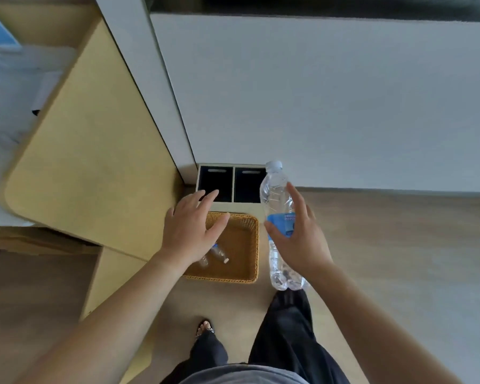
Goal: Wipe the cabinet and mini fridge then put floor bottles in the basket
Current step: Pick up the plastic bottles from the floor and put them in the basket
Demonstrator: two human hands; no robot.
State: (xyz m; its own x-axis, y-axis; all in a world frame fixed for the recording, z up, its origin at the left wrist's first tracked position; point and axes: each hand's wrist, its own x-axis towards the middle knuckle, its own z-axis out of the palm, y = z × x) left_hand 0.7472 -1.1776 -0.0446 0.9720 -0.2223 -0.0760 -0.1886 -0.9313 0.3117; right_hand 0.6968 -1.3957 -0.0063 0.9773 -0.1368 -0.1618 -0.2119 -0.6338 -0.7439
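Observation:
My right hand point(298, 239) grips a clear plastic water bottle point(276, 195) with a blue label and white cap, held upright above the floor just right of the basket. The woven brown basket point(244, 245) sits on the floor below my hands. Inside it lie small clear bottles point(219, 253), partly hidden by my left hand point(190, 227). That hand hovers over the basket's left side with fingers spread and holds nothing.
A light wooden cabinet top point(89, 151) spreads to the left, with clear plastic bags point(9, 87) beyond it. A white wall point(330, 101) stands ahead, with a two-slot dark bin point(230, 184) at its foot. My legs and sandalled foot point(205, 327) stand on the wood floor.

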